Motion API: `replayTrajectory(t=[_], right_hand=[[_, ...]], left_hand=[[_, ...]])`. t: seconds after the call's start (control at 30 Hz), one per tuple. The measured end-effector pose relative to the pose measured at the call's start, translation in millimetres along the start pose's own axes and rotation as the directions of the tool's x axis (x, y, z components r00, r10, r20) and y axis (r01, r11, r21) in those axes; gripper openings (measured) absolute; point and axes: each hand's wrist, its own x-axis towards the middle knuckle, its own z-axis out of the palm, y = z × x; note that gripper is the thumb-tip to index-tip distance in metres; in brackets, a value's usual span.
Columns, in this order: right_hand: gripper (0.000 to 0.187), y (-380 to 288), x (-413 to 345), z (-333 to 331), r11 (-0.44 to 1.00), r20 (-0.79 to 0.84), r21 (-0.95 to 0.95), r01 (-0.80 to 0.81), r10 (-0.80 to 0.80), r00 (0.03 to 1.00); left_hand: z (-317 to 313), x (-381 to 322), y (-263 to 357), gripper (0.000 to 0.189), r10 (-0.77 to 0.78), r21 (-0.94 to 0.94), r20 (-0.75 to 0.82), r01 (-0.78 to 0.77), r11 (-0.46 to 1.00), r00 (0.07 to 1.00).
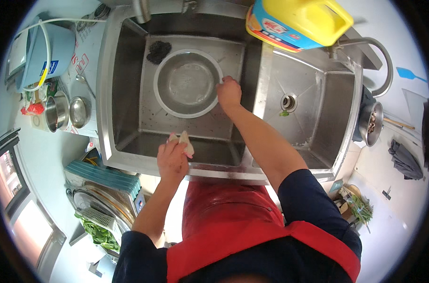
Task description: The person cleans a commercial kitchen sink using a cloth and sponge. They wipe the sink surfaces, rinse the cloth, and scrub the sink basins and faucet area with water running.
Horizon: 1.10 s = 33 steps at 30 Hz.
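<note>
In the left basin of a stainless steel double sink (pixel 104 141) sits a round metal bowl (pixel 188 84), with what looks like water in it. My right hand (pixel 229 92) grips the bowl's rim at its right side. Over the basin's front wall, my left hand (pixel 173 159) holds a pale cloth with pink edges (pixel 186 143), apart from the bowl. A dark scouring pad (pixel 159 52) lies at the basin's back left, close beside the bowl.
A yellow and blue detergent jug (pixel 288 26) stands behind the divider. The right basin holds a drain (pixel 289 102) and a green leaf scrap (pixel 284 113). Metal bowls (pixel 79 112) and a blue bucket (pixel 60 49) are at left; a curved faucet (pixel 388 67) is at right.
</note>
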Motion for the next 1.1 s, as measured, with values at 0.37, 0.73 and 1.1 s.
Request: replayTrajectory(t=[0.37,0.73,1.1], right_hand=[[0.048,16.6,38.2,33.2,0.974,0.064,-0.148,-0.171,0.182,0.981],[0.047,-8.1,37.1,12.9,0.966,0.172,0.042,-0.256,0.245,0.954],[0.036,-38.2,2.2,-17.5,0.879,0.269,0.411,-0.241,0.136,0.954]], left_hand=[[-1.7,-32.3,-52.7,0.035,-0.213,-0.14,-0.156,0.192,0.971,0.964],[11.1,-26.7,-61.4,0.038,-0.284,-0.109,-0.105,0.273,0.956,0.953],[8.4,-16.8,-61.0,0.031,-0.243,-0.096,-0.066,0.236,0.967,0.968]])
